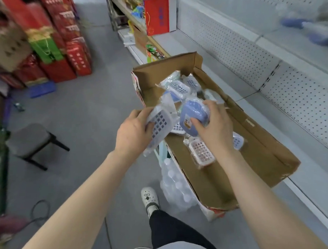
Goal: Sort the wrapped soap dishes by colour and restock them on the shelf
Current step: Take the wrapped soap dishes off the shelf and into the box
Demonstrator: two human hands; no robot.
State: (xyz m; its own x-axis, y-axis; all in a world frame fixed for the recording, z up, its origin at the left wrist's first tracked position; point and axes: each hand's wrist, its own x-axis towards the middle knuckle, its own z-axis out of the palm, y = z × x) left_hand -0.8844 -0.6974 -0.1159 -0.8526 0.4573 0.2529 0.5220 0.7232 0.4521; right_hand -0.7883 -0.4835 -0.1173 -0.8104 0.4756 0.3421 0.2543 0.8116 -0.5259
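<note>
An open cardboard box (257, 139) lies beside the white shelf and holds several plastic-wrapped soap dishes. My left hand (131, 133) grips a wrapped blue soap dish (159, 126) with a white grid top, at the box's left edge. My right hand (214, 126) holds another wrapped blue soap dish (192, 113), underside up, just above the box. A wrapped pink soap dish (201, 151) lies in the box below my right hand. More wrapped blue soap dishes (180, 87) lie at the box's far end. On the upper shelf, blue wrapped soap dishes (305, 26) show, blurred.
The white pegboard shelf (269, 67) runs along the right; a red and white box (158, 15) stands on it farther off. A pack of water bottles (177, 187) sits under the box. A grey stool (30, 139) stands left. Red gift boxes (61, 40) are stacked far left.
</note>
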